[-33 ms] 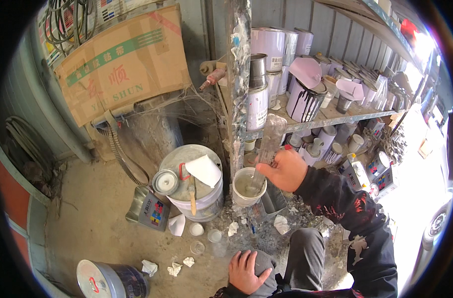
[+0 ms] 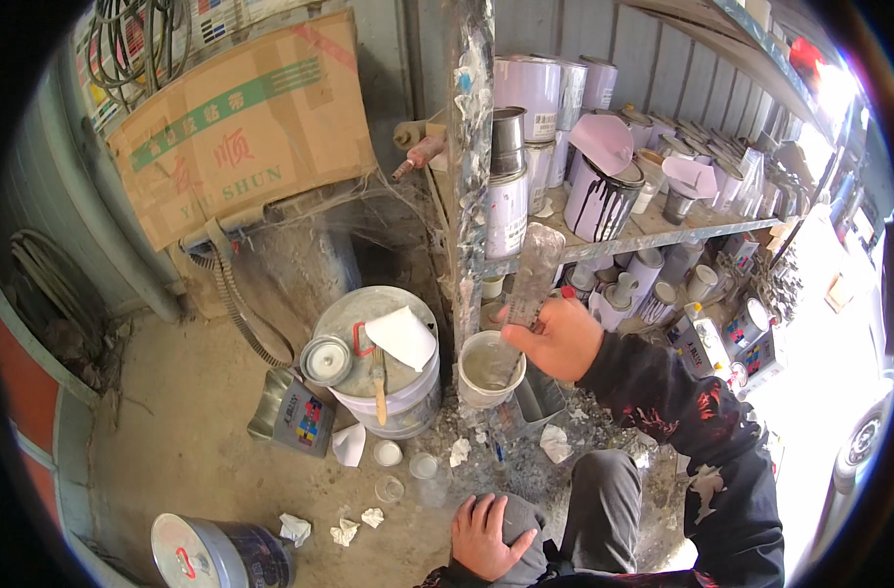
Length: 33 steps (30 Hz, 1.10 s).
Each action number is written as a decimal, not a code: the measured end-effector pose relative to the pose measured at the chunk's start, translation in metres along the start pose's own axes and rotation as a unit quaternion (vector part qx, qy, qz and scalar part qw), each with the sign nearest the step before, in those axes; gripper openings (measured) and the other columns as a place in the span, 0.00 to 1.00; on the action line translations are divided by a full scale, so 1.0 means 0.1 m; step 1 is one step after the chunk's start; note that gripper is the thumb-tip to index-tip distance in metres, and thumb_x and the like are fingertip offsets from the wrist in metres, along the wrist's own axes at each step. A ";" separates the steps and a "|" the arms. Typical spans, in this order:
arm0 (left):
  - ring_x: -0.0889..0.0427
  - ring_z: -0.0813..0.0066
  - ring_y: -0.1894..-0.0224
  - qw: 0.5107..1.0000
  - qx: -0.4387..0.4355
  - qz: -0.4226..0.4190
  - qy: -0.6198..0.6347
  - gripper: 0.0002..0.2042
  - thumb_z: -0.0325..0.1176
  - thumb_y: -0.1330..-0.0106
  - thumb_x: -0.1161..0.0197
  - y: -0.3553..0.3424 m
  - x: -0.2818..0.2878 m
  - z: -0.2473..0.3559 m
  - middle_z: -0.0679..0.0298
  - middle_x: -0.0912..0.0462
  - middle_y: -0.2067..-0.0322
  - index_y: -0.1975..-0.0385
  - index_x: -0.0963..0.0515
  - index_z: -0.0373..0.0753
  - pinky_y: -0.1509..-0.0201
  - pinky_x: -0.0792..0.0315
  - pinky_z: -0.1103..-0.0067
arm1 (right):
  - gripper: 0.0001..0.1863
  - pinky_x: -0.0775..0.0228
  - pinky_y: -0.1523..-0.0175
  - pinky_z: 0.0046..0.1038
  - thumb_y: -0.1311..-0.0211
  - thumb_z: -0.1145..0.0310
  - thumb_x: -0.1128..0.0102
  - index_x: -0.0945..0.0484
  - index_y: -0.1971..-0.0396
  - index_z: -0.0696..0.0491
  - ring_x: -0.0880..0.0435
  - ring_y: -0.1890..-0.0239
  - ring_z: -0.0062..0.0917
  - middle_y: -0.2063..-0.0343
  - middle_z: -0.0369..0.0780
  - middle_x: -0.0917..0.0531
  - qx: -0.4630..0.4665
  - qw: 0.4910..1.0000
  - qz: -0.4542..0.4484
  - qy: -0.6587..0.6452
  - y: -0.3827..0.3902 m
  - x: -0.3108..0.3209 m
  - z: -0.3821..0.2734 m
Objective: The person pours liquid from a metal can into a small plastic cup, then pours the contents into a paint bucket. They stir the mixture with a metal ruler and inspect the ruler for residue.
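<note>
My right hand is closed round a flat, translucent, smeared stirring stick. Its broad upper end rises above my fist, and the lower end dips into a white plastic cup holding cloudy, pale liquid. On my left knee lies my left hand, fingers outstretched and holding nothing. The cup stands beside an open metal tin on the paint-spattered floor. To its left is a big lidded bucket, with a brush, a small round can and white paper on top.
A paint-crusted post rises behind the cup. Shelves crowded with paint cans fill the right. A rectangular tin, small cups and crumpled tissues lie on the floor; another bucket stands at the lower left.
My right hand and the stirring stick have shifted very slightly left over the cup. My left hand stays on the knee.
</note>
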<state>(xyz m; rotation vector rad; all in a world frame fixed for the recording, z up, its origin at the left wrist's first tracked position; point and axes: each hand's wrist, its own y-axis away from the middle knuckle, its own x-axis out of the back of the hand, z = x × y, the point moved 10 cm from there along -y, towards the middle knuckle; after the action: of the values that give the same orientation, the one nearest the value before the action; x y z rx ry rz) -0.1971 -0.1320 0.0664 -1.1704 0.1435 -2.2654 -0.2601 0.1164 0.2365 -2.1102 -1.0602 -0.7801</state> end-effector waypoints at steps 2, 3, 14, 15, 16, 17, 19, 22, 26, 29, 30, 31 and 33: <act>0.32 0.48 0.41 1.000 -0.002 0.001 0.000 0.35 0.48 0.49 0.27 -0.01 0.01 0.02 0.51 0.29 0.45 0.43 0.30 0.36 0.40 0.36 0.55 | 0.16 0.32 0.74 0.30 0.39 0.64 0.37 0.19 0.54 0.54 0.23 0.84 0.23 0.88 0.39 0.25 -0.029 0.994 0.010 -0.103 -0.02 -0.11 0.04; 0.32 0.48 0.41 1.000 -0.003 0.001 0.000 0.35 0.48 0.49 0.27 -0.01 0.02 0.02 0.51 0.29 0.45 0.43 0.30 0.36 0.40 0.36 0.55 | 0.16 0.31 0.73 0.29 0.39 0.65 0.38 0.19 0.53 0.54 0.23 0.83 0.23 0.87 0.38 0.25 0.004 0.996 0.022 -0.086 -0.03 -0.09 -0.01; 0.32 0.48 0.41 1.000 0.001 -0.008 -0.011 0.35 0.49 0.49 0.27 0.00 0.00 0.01 0.51 0.29 0.45 0.43 0.29 0.36 0.40 0.36 0.55 | 0.09 0.28 0.67 0.27 0.41 0.70 0.37 0.23 0.63 0.56 0.18 0.72 0.19 0.72 0.38 0.17 -0.127 0.955 -0.051 -0.263 -0.05 -0.35 0.35; 0.32 0.48 0.41 1.000 0.000 -0.009 -0.011 0.35 0.49 0.48 0.27 0.01 -0.01 0.01 0.51 0.29 0.45 0.43 0.29 0.36 0.40 0.36 0.55 | 0.09 0.27 0.66 0.28 0.41 0.70 0.37 0.23 0.62 0.57 0.18 0.72 0.19 0.72 0.38 0.17 -0.079 0.967 -0.033 -0.241 -0.08 -0.27 0.27; 0.32 0.48 0.41 1.000 -0.001 -0.010 -0.012 0.35 0.49 0.48 0.27 0.02 -0.02 0.00 0.51 0.29 0.45 0.43 0.30 0.36 0.40 0.36 0.55 | 0.10 0.27 0.66 0.28 0.41 0.69 0.37 0.23 0.62 0.57 0.17 0.71 0.19 0.72 0.38 0.16 -0.068 0.974 -0.023 -0.216 -0.11 -0.20 0.25; 0.32 0.48 0.41 1.000 0.000 -0.010 -0.013 0.35 0.49 0.48 0.28 0.02 -0.02 -0.01 0.51 0.29 0.45 0.43 0.30 0.36 0.40 0.36 0.55 | 0.11 0.27 0.65 0.28 0.41 0.68 0.37 0.22 0.62 0.58 0.17 0.70 0.20 0.72 0.38 0.16 -0.100 0.976 -0.022 -0.191 -0.12 -0.17 0.31; 0.32 0.48 0.41 1.000 0.001 -0.008 -0.014 0.35 0.50 0.47 0.28 0.03 -0.04 -0.03 0.51 0.29 0.45 0.43 0.30 0.36 0.41 0.36 0.55 | 0.13 0.27 0.66 0.28 0.40 0.65 0.37 0.21 0.61 0.58 0.16 0.70 0.20 0.74 0.38 0.16 -0.086 0.992 -0.071 0.054 -0.11 -0.06 0.31; 0.32 0.48 0.41 1.000 -0.001 -0.011 -0.016 0.35 0.50 0.46 0.29 0.03 -0.06 -0.04 0.51 0.29 0.45 0.43 0.30 0.36 0.41 0.36 0.55 | 0.15 0.28 0.67 0.28 0.38 0.62 0.38 0.20 0.57 0.57 0.17 0.73 0.21 0.78 0.39 0.18 -0.048 0.992 -0.067 0.093 -0.07 -0.01 0.18; 0.32 0.48 0.42 1.000 -0.005 -0.006 -0.013 0.35 0.50 0.46 0.29 0.01 -0.06 -0.01 0.50 0.29 0.45 0.43 0.29 0.36 0.41 0.35 0.55 | 0.16 0.27 0.68 0.37 0.41 0.58 0.41 0.17 0.57 0.52 0.18 0.76 0.41 0.81 0.48 0.20 -0.052 0.992 -0.010 -0.119 -0.04 -0.11 0.09; 0.31 0.47 0.42 1.000 -0.006 -0.007 -0.012 0.35 0.50 0.47 0.28 0.00 -0.03 0.01 0.50 0.29 0.45 0.43 0.29 0.35 0.41 0.35 0.55 | 0.18 0.26 0.67 0.36 0.40 0.61 0.42 0.19 0.52 0.51 0.17 0.75 0.39 0.78 0.46 0.18 -0.038 0.997 -0.004 -0.074 -0.07 -0.09 0.10; 0.31 0.47 0.42 1.000 -0.006 -0.008 -0.008 0.35 0.49 0.47 0.28 0.00 -0.02 0.02 0.50 0.28 0.46 0.43 0.29 0.35 0.41 0.35 0.55 | 0.18 0.26 0.66 0.35 0.40 0.61 0.42 0.19 0.52 0.51 0.17 0.75 0.38 0.78 0.45 0.18 -0.032 0.999 -0.011 -0.022 -0.07 -0.08 0.12; 0.31 0.47 0.42 1.000 -0.006 -0.008 -0.005 0.35 0.49 0.48 0.28 -0.01 -0.01 0.02 0.50 0.28 0.46 0.44 0.29 0.35 0.41 0.35 0.55 | 0.18 0.26 0.66 0.33 0.39 0.61 0.42 0.19 0.52 0.51 0.17 0.75 0.37 0.78 0.44 0.18 -0.022 1.000 -0.014 0.018 -0.07 -0.06 0.13; 0.31 0.47 0.43 1.000 -0.004 -0.005 -0.003 0.35 0.49 0.48 0.28 -0.01 0.00 0.03 0.50 0.28 0.46 0.44 0.29 0.35 0.41 0.35 0.55 | 0.17 0.26 0.66 0.32 0.39 0.61 0.42 0.20 0.53 0.52 0.17 0.75 0.36 0.78 0.43 0.18 -0.010 1.000 -0.010 0.017 -0.07 -0.06 0.15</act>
<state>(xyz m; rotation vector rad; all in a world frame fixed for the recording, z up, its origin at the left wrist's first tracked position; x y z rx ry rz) -0.1959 -0.1304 0.0686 -1.1847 0.1440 -2.2714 -0.2654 0.1277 0.2248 -2.0983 -1.0601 -0.8368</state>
